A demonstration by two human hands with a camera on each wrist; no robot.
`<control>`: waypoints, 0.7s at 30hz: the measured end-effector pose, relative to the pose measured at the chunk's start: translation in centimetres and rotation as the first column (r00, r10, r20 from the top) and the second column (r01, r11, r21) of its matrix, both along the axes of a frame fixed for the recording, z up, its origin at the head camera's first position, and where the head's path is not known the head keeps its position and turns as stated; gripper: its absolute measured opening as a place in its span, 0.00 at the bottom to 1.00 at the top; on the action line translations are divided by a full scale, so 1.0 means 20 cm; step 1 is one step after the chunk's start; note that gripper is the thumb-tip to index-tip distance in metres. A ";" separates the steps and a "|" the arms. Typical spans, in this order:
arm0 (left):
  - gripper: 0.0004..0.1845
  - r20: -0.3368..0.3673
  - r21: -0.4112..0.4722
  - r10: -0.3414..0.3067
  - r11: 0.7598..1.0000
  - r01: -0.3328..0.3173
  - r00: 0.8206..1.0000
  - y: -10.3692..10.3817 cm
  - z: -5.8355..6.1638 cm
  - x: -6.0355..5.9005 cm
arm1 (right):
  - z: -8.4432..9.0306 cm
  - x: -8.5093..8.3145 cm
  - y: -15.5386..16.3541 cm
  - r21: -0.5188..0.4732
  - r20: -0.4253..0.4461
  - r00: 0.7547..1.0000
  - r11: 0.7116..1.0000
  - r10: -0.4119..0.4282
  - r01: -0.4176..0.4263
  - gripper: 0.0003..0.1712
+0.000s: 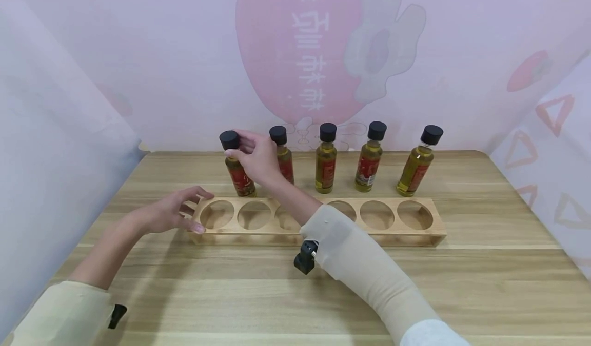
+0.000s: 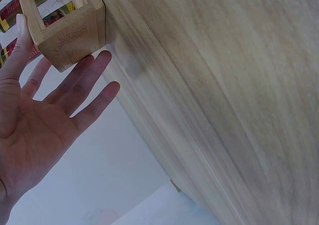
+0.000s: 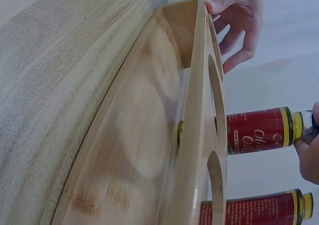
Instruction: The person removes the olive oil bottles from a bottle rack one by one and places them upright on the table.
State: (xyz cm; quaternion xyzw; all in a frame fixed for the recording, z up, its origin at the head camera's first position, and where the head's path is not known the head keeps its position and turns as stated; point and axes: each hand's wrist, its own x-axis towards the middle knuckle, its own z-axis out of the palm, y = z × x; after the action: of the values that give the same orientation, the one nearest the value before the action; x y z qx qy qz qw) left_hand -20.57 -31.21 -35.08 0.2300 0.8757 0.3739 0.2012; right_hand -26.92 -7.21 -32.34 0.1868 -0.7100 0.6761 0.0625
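Observation:
A wooden bottle rack with a row of round holes lies across the table. My left hand is at its left end, the thumb touching the front corner and the other fingers spread and fairly straight toward the back corner. Behind the rack, at the left, stands an olive oil bottle with a black cap and red label, leaning slightly. My right hand reaches over the rack and pinches this bottle around its cap and neck. In the right wrist view the olive oil bottle's label shows beyond the rack; its base is partly hidden.
Several similar bottles stand in a row behind the rack: one partly behind my right hand, others at the middle and right, the farthest right. A printed cloth hangs along the table's back edge.

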 end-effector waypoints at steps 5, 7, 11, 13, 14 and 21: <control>0.36 0.003 -0.001 -0.003 1.000 0.003 1.000 0.00 0.00 0.00 | 0.01 0.00 0.00 0.018 0.010 1.000 1.000 0.002 -0.002 0.29; 0.37 0.008 0.001 -0.002 1.000 0.002 1.000 0.00 0.00 0.00 | 0.01 0.00 0.01 0.029 0.016 1.000 1.000 0.009 -0.010 0.31; 0.37 0.020 -0.004 0.004 1.000 -0.004 1.000 0.00 0.01 0.00 | 0.03 0.02 0.02 0.052 0.039 0.998 0.998 0.040 -0.042 0.36; 0.37 0.025 -0.006 0.009 1.000 -0.008 1.000 0.00 0.01 0.00 | 0.04 0.03 0.03 0.064 0.054 0.997 0.996 0.062 -0.065 0.38; 0.38 0.026 -0.008 0.010 1.000 -0.010 1.000 0.00 0.01 0.00 | 0.04 0.04 0.04 0.073 0.058 0.996 0.995 0.069 -0.073 0.40; 0.38 0.016 -0.010 0.010 1.000 -0.010 1.000 -0.02 0.00 0.01 | 0.05 0.11 0.08 0.179 0.026 0.996 0.980 0.086 -0.089 0.46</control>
State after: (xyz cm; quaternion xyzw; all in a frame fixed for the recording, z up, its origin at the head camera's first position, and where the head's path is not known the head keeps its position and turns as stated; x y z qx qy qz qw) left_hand -20.45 -31.51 -35.09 0.2216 0.8770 0.3724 0.2075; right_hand -24.71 -5.53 -31.41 0.2168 -0.7598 0.6129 0.0091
